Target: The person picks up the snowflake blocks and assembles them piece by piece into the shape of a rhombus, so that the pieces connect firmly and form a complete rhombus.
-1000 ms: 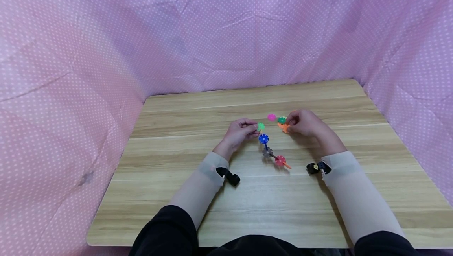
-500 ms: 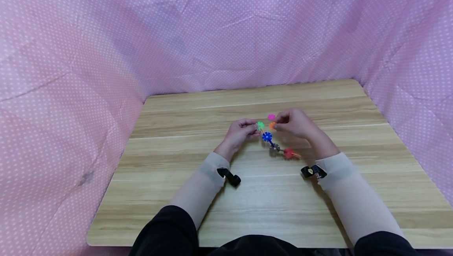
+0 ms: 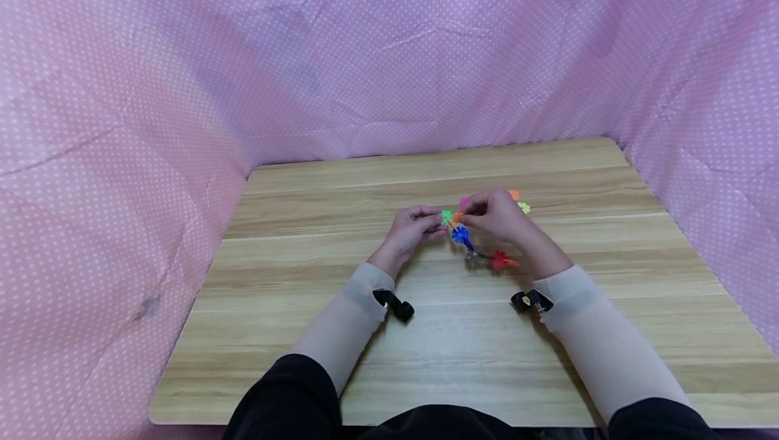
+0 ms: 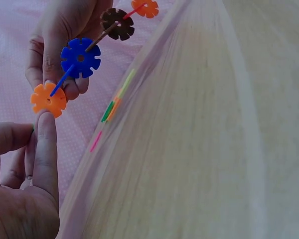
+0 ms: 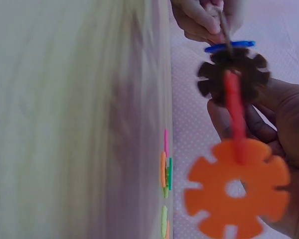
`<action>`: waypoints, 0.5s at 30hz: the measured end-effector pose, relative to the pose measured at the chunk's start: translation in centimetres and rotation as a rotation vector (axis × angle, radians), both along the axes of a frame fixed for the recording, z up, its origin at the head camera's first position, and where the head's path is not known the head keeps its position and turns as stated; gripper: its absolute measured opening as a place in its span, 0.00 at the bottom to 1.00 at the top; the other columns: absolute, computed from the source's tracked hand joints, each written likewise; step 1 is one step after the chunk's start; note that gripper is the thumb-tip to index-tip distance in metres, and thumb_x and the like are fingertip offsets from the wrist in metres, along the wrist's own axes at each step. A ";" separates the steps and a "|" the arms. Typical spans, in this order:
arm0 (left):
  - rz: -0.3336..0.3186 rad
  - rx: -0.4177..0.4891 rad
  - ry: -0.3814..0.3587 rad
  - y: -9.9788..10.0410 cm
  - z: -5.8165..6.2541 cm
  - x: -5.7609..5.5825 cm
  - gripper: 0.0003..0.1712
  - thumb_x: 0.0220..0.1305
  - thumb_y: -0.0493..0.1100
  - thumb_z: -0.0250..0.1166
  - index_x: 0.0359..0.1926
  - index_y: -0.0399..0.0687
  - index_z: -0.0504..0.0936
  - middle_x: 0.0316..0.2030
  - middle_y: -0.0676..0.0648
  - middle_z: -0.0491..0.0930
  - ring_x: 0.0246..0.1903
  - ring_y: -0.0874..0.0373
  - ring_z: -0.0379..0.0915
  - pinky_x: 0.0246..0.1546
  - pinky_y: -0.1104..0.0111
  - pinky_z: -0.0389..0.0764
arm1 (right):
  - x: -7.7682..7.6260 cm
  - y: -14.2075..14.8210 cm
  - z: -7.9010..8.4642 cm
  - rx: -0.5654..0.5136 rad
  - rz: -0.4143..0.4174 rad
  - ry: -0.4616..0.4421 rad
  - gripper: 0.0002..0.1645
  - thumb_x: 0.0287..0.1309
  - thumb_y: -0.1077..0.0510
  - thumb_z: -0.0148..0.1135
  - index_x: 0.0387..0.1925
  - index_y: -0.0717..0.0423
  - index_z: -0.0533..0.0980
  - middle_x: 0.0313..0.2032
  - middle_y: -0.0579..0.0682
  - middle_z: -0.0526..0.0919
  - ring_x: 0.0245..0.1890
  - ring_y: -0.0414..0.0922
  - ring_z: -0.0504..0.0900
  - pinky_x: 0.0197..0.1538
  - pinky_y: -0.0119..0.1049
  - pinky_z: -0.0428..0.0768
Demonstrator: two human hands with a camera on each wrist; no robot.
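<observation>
My left hand (image 3: pixel 410 232) pinches a green notched interlocking disc (image 3: pixel 446 217) at the upper end of a chain of such discs. Down the chain follow an orange disc (image 4: pixel 48 99), a blue disc (image 3: pixel 460 234), a dark brown disc (image 4: pixel 117 24), a red disc (image 3: pixel 499 261) and a last orange disc (image 5: pixel 236 191). The chain hangs slanting to the right above the table. Thumb and fingers of my right hand (image 3: pixel 502 220) pinch another orange disc (image 3: pixel 458 217) close against the green one. Whether those two are joined cannot be made out.
Loose discs lie on the wooden table (image 3: pixel 341 190) beyond my right hand: a pink disc (image 3: pixel 464 201), an orange loose disc (image 3: pixel 514 194) and a yellow-green disc (image 3: pixel 524 207). Pink dotted cloth (image 3: pixel 389 55) surrounds the table's back and sides.
My right hand has moved left from the loose discs, bringing an orange disc to the green one. The chain's lower end has swung right and up. My left hand has stayed nearly still.
</observation>
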State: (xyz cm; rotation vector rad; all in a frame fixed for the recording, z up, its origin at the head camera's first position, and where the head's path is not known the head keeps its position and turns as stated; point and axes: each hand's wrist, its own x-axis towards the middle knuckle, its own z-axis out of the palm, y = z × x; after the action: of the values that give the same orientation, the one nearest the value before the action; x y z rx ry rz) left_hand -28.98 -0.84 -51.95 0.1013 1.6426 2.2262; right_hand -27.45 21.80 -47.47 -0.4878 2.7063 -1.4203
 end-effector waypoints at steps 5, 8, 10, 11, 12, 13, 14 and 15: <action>0.013 0.010 -0.014 0.0 0.1 0.1 0.12 0.72 0.29 0.65 0.53 0.29 0.84 0.39 0.42 0.87 0.34 0.54 0.88 0.52 0.56 0.86 | 0.5 -0.6 0.1 0.005 -0.037 -0.013 0.02 0.64 0.60 0.75 0.35 0.54 0.89 0.36 0.50 0.89 0.36 0.46 0.86 0.37 0.35 0.85; 0.018 0.017 -0.020 0.0 0.1 0.2 0.11 0.71 0.28 0.66 0.53 0.29 0.84 0.40 0.41 0.87 0.33 0.54 0.88 0.52 0.55 0.86 | 0.7 -0.9 0.2 0.006 -0.051 -0.010 0.02 0.64 0.60 0.75 0.35 0.53 0.90 0.36 0.49 0.89 0.36 0.46 0.86 0.37 0.37 0.86; 0.015 0.021 -0.023 0.0 0.1 0.2 0.12 0.71 0.28 0.66 0.53 0.29 0.85 0.40 0.41 0.87 0.33 0.54 0.88 0.53 0.54 0.85 | 0.8 -1.0 0.3 0.011 -0.053 0.001 0.02 0.64 0.60 0.75 0.34 0.53 0.90 0.35 0.49 0.89 0.35 0.47 0.85 0.37 0.38 0.86; 0.014 0.022 -0.024 0.0 0.2 0.2 0.12 0.71 0.28 0.66 0.53 0.29 0.85 0.40 0.41 0.87 0.34 0.54 0.88 0.54 0.54 0.84 | 0.8 -1.0 0.3 0.019 -0.052 0.009 0.03 0.65 0.60 0.74 0.34 0.53 0.90 0.35 0.49 0.89 0.35 0.47 0.85 0.37 0.38 0.86; 0.011 0.023 -0.023 0.0 0.2 0.2 0.12 0.71 0.28 0.65 0.53 0.29 0.84 0.40 0.41 0.87 0.34 0.54 0.88 0.55 0.53 0.84 | 0.8 -1.0 0.3 0.021 -0.053 0.013 0.03 0.65 0.61 0.74 0.34 0.53 0.90 0.35 0.49 0.89 0.35 0.47 0.85 0.37 0.38 0.86; 0.008 0.025 -0.024 0.0 0.2 0.2 0.12 0.72 0.28 0.65 0.54 0.29 0.84 0.41 0.41 0.87 0.34 0.54 0.88 0.55 0.53 0.83 | 0.8 -1.0 0.4 0.024 -0.051 0.018 0.03 0.65 0.61 0.74 0.34 0.53 0.90 0.35 0.49 0.89 0.35 0.47 0.85 0.37 0.38 0.86; 0.006 0.026 -0.024 0.0 0.2 0.3 0.12 0.72 0.28 0.65 0.54 0.29 0.84 0.41 0.41 0.87 0.34 0.54 0.88 0.56 0.52 0.83 | 0.8 -1.0 0.4 0.026 -0.049 0.020 0.03 0.65 0.61 0.74 0.34 0.53 0.90 0.35 0.49 0.89 0.36 0.47 0.85 0.37 0.38 0.86; 0.005 0.027 -0.023 0.0 0.2 0.3 0.12 0.72 0.28 0.65 0.54 0.28 0.84 0.41 0.41 0.87 0.34 0.54 0.88 0.56 0.52 0.83 | 0.8 -0.9 0.4 0.025 -0.047 0.016 0.04 0.65 0.61 0.73 0.34 0.53 0.90 0.35 0.49 0.89 0.36 0.47 0.85 0.37 0.38 0.86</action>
State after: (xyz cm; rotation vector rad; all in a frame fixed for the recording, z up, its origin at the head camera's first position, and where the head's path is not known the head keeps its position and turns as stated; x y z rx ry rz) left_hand -28.69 -0.85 -51.71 0.0786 1.6025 2.2451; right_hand -26.68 20.87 -47.07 -0.4389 2.7620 -1.3977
